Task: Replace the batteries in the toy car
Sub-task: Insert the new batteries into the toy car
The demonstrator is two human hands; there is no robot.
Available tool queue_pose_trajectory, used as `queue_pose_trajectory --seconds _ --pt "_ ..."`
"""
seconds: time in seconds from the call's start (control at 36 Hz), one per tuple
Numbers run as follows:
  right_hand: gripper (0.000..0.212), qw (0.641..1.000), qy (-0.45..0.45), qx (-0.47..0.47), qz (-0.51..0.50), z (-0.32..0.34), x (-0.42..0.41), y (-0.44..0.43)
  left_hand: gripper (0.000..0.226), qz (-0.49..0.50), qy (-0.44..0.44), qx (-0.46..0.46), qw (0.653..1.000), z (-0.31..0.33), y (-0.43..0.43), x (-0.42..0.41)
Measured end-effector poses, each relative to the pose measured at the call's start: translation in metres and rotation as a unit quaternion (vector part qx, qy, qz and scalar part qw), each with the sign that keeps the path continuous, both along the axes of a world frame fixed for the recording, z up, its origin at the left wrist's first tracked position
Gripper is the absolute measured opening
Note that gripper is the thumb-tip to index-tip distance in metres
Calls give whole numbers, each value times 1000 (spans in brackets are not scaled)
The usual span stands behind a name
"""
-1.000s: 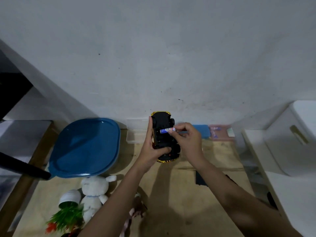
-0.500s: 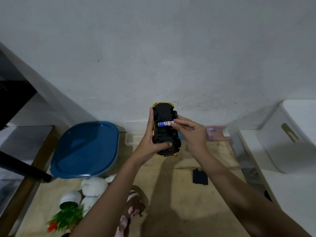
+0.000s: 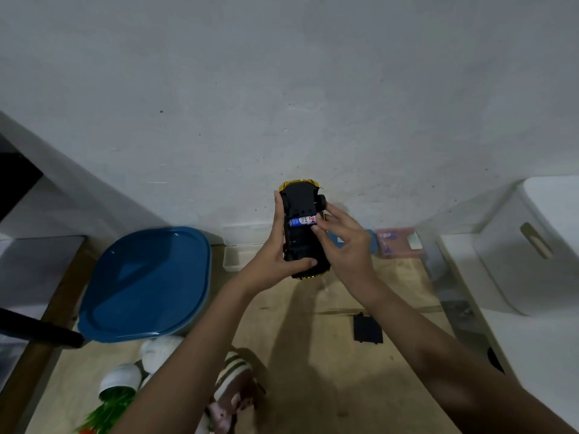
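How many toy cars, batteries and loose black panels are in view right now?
toy car: 1, underside up, gripped by the left hand
battery: 1, at the open compartment, pinched by the right hand
black panel: 1, likely the battery cover, lying on the table
Total: 3

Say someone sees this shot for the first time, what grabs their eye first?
First, the yellow toy car, gripped mid-frame by the left hand with its black underside facing the camera. A blue-and-white battery lies across its open compartment, and the right hand pinches one end. After that, the big blue lid at the left and a small black cover on the wooden table by the right forearm.
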State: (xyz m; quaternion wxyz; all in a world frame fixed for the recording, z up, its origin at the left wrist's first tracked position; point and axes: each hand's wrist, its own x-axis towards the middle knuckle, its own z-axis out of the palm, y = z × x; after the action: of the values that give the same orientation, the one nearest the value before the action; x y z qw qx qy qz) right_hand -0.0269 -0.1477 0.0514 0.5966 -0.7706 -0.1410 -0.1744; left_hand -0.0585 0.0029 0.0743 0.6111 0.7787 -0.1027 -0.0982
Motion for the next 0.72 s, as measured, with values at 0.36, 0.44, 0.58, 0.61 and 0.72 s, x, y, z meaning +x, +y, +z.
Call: queue_pose_trajectory --seconds 0.36,0.44,0.58,0.61,0.72 --pt "28 985 -13 -137 108 -18 21 -14 118 39 20 -6 999 -30 10 11" --pt "23 994 6 -102 36 -32 24 -28 117 60 39 -15 997 -42 11 7" --pt "17 941 185 -285 -7 -86 32 -69 117 62 80 -28 994 -59 17 2" --pt "22 919 216 -329 7 -97 30 -77 118 64 84 -31 994 -61 18 1" --pt "38 887 213 -408 41 -119 19 -86 118 72 94 -37 992 -69 22 0"
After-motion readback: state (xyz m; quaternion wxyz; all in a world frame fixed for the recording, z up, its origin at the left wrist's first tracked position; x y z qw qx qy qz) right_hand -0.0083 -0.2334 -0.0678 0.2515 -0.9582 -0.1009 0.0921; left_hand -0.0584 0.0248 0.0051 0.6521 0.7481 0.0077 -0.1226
